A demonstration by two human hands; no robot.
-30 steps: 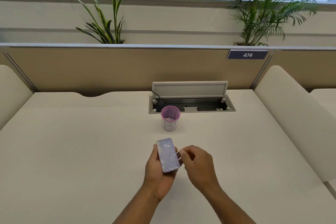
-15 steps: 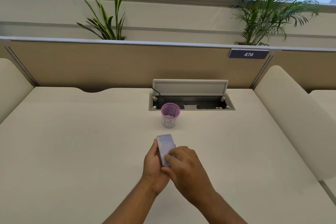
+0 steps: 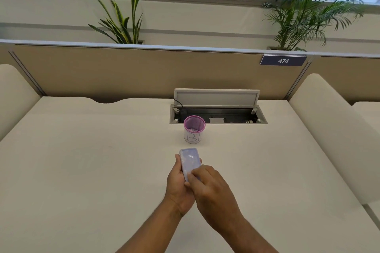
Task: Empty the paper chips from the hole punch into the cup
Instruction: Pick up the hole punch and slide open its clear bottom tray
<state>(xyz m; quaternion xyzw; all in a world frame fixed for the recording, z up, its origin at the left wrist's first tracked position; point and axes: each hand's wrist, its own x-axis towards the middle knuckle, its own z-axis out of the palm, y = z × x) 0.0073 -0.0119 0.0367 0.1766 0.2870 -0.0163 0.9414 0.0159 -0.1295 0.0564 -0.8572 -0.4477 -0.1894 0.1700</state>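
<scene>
A small lilac hole punch [image 3: 190,161] lies bottom side up in my left hand [image 3: 177,184], which grips it from below and from the left. My right hand [image 3: 207,188] rests over the punch's near end, fingertips pressed on its bottom cover. A short way beyond the punch stands a white cup [image 3: 193,129] with a purple rim and a pen mark on its side. Pale paper chips show at the cup's bottom. The near half of the punch is hidden under my right fingers.
The cream desk [image 3: 82,170] stretches wide on both sides of my hands. Behind the cup an open cable tray [image 3: 218,117] with a raised lid is sunk into the desk. Padded dividers [image 3: 333,133] flank the desk; a partition with plants stands behind.
My right hand came from beside the punch onto its near end and covers it now. The punch and left hand stayed roughly where they were in front of the cup.
</scene>
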